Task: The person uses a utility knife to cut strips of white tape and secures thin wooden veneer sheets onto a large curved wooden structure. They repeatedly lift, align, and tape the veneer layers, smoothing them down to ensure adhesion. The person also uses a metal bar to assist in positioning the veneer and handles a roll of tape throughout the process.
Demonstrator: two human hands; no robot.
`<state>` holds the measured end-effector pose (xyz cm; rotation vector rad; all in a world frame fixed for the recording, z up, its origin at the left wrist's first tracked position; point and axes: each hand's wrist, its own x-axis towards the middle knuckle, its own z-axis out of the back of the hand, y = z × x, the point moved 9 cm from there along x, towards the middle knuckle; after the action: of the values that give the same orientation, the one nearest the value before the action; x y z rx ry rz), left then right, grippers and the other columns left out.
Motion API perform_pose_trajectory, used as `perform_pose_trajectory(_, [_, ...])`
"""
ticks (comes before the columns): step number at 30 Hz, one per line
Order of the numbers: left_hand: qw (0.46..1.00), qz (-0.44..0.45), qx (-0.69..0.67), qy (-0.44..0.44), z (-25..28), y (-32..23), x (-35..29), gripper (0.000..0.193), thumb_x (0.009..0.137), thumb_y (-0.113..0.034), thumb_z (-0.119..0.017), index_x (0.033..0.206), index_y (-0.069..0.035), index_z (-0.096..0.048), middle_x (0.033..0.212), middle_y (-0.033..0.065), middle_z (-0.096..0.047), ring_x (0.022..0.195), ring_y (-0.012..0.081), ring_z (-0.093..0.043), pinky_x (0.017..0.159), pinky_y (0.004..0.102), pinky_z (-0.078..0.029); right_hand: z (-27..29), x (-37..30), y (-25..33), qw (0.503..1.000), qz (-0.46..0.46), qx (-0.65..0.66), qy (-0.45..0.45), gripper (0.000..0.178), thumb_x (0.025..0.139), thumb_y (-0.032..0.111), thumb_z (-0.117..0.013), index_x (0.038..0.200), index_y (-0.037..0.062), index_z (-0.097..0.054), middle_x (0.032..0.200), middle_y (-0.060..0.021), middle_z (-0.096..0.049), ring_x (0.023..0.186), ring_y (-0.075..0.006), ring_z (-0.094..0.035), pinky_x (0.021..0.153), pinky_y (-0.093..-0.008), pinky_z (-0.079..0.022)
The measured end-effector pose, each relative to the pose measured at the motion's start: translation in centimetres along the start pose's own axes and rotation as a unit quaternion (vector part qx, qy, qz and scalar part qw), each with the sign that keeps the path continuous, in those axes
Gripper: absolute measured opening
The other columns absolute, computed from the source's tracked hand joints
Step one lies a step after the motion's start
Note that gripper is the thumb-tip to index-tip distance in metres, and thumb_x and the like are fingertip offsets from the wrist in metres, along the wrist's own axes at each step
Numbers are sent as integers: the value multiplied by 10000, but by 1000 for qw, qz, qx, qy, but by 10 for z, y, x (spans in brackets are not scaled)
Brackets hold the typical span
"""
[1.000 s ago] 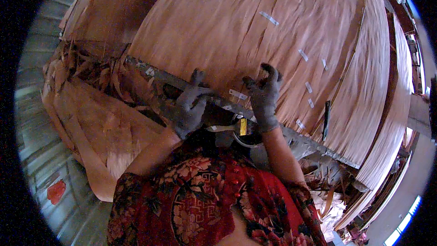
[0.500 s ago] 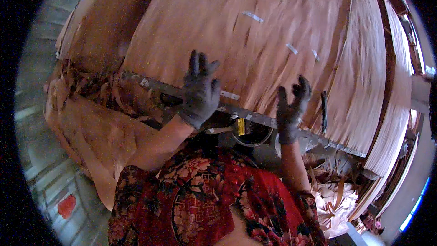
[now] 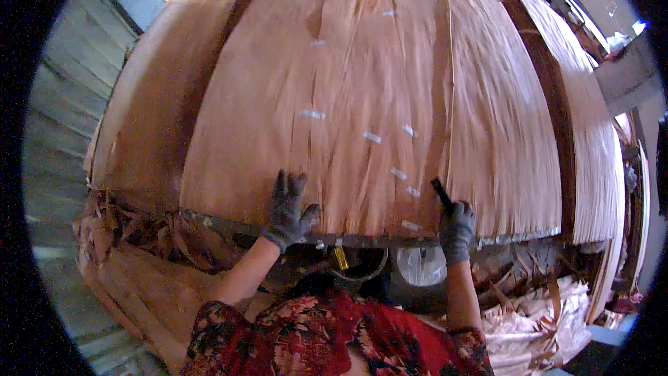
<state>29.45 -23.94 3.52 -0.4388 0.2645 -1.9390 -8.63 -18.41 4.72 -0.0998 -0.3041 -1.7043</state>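
A wide sheet of reddish-tan wood veneer (image 3: 250,118) lies before me, with long splits and several short pale tape strips (image 3: 313,115) on it. My left hand (image 3: 287,214), in a grey glove, rests near its front edge, fingers stretched out and nothing in them. In a matching glove, my right hand (image 3: 457,230) is closed around a slim black tool (image 3: 441,193), whose end points up and left over the veneer. Its exact kind cannot be made out. Just left of the tool is a narrow lengthwise split (image 3: 450,97).
Below the front edge hangs a round dark container (image 3: 362,273) with a yellow-banded brush (image 3: 340,258). A clear plastic bag (image 3: 421,267) is beside it. Torn veneer scraps (image 3: 536,320) pile at the lower right. More veneer stacks (image 3: 598,167) stand on the right.
My right hand has taken hold of the black tool, which lay on the veneer. My left hand has come down near the front edge. The view has tilted up, showing more of the sheet.
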Motion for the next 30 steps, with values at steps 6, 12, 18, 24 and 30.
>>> perform_pose_trajectory(6, [907, 301, 173, -236, 113, 154, -56, 850, 757, -318, -666, 1401, -27, -193, 1430, 268, -170, 1325, 424, -172, 1075, 478, -191, -7, 9, -47, 937, -171, 296, -69, 229, 822, 227, -604, 912, 29, -533, 768, -115, -584, 752, -289, -590, 663, -390, -449])
perform_pose_trajectory(12, [827, 506, 101, -224, 132, 219, -133, 922, 769, -309, -658, 1409, 14, -79, 1452, 268, -92, 1351, 390, -113, 1095, 441, -157, -19, 70, -6, 959, -205, 81, 180, 257, 849, 363, -539, 989, 152, -581, 960, -142, -629, 880, -363, -590, 746, -454, -441])
perform_pose_trajectory(18, [849, 490, 60, -186, 106, 214, -122, 893, 757, -267, -657, 1402, 20, -109, 1444, 285, -89, 1344, 410, -104, 1100, 449, -133, -3, 90, -16, 998, 62, 25, -15, 198, 774, 249, -595, 945, 150, -604, 1041, -110, -586, 951, -287, -529, 885, -431, -361])
perform_pose_trajectory(24, [830, 537, 31, -146, 98, 214, -139, 916, 753, -279, -653, 1406, 18, -83, 1442, 290, -94, 1342, 419, -101, 1100, 464, -123, -8, 67, 57, 993, 103, -54, 5, 339, 669, 205, -650, 980, 88, -586, 1151, -141, -527, 1113, -315, -430, 908, -455, -349])
perform_pose_trajectory(30, [835, 486, 32, -256, 81, 273, -175, 949, 754, -329, -653, 1402, 35, -62, 1438, 302, -82, 1344, 427, -76, 1103, 466, -94, -3, 63, 78, 994, -83, 67, -25, 658, 710, 145, -618, 1314, 54, -372, 1127, -207, -531, 949, -378, -544, 741, -424, -467])
